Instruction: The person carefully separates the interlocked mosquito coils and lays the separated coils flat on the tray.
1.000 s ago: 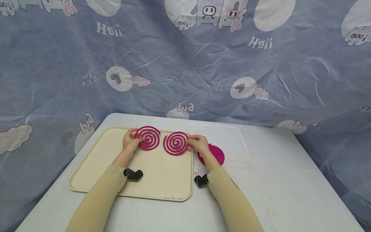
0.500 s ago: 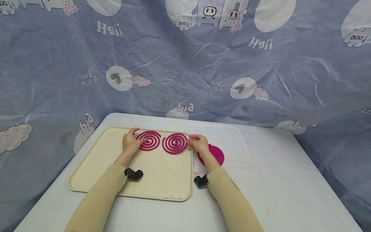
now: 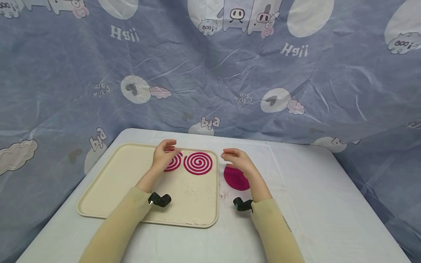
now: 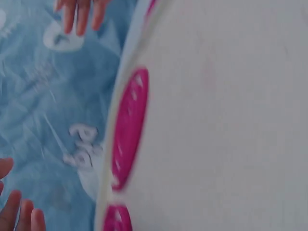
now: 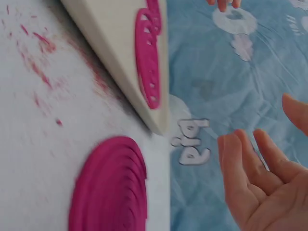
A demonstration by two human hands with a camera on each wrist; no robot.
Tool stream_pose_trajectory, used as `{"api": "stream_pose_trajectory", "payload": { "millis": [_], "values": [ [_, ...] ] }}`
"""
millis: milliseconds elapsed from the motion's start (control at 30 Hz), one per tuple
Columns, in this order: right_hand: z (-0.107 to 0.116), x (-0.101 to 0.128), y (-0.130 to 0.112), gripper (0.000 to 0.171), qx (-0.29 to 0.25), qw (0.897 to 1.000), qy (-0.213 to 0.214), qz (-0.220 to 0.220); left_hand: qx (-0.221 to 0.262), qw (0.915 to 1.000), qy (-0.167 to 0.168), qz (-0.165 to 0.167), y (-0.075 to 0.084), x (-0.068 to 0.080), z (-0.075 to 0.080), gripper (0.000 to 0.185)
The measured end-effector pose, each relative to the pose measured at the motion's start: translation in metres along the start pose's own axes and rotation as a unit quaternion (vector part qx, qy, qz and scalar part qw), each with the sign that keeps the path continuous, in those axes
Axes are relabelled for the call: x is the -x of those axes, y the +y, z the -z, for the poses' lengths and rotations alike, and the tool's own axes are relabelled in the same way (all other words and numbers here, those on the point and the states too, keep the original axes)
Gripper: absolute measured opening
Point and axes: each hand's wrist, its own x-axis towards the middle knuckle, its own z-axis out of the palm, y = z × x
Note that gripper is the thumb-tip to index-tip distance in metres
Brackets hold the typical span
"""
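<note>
Two magenta mosquito coils lie side by side at the far right of a beige tray (image 3: 184,197). The right one of the pair (image 3: 198,163) shows whole; the left one (image 3: 173,165) is partly hidden behind my left hand (image 3: 162,155). That hand is raised above the tray, fingers loosely extended and holding nothing. Off the tray's right edge, a stack of magenta coils (image 3: 236,179) sits on the table, its layers showing in the right wrist view. My right hand (image 3: 239,160) hovers over the back of this stack with its fingers relaxed and nothing in them.
A white cloth covers the table (image 3: 312,204). Reddish crumbs (image 3: 224,197) are scattered between tray and stack. Behind the table hangs a blue-grey printed curtain (image 3: 210,73). A black wrist device (image 3: 160,199) projects below the left hand, another (image 3: 242,204) below the right.
Both coils, held tilted up by my hands earlier, now lie flat on the tray. My hands have let go and lifted; both shifted right, the right one to over the stack.
</note>
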Motion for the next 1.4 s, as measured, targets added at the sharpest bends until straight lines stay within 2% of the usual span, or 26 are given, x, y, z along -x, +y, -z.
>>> {"api": "stream_pose_trajectory", "payload": {
  "millis": [100,267,433,500,667,733,833,1033,1200,1300,1400],
  "values": [
    [0.014,0.013,-0.004,0.048,0.005,1.000,-0.003,0.011,0.074,0.9969,-0.026,0.003,0.017,0.010,-0.018,0.034],
    [0.032,0.033,-0.003,0.050,0.009,1.000,0.017,0.025,0.186,0.9810,-0.051,0.023,0.038,0.033,-0.048,0.029],
    [0.044,0.046,0.006,0.046,0.007,0.997,0.072,0.035,0.234,0.9706,-0.050,0.027,0.047,0.051,-0.080,0.027],
    [0.046,0.047,0.011,0.044,0.001,0.995,0.088,0.042,0.259,0.9641,-0.046,0.038,0.049,0.057,-0.092,0.027],
    [0.048,0.046,0.024,0.041,0.006,0.994,0.095,0.053,0.312,0.9459,-0.038,0.081,0.053,0.071,-0.120,0.033],
    [0.049,0.046,0.030,0.040,0.012,0.994,0.099,0.052,0.314,0.9437,-0.046,0.093,0.053,0.076,-0.130,0.035],
    [0.051,0.045,0.039,0.038,0.018,0.993,0.103,0.060,0.302,0.9466,-0.057,0.098,0.050,0.081,-0.144,0.037],
    [0.055,0.045,0.054,0.038,0.021,0.990,0.128,0.053,0.244,0.9616,-0.093,0.086,0.037,0.088,-0.162,0.039],
    [0.058,0.044,0.066,0.039,0.023,0.988,0.144,0.048,0.209,0.9648,-0.132,0.089,0.035,0.097,-0.165,0.044],
    [0.059,0.043,0.071,0.038,0.036,0.986,0.154,0.049,0.197,0.9651,-0.143,0.098,0.034,0.099,-0.166,0.047],
    [0.059,0.042,0.075,0.035,0.063,0.983,0.166,0.043,0.184,0.9659,-0.148,0.106,0.026,0.098,-0.170,0.051]
  ]
}}
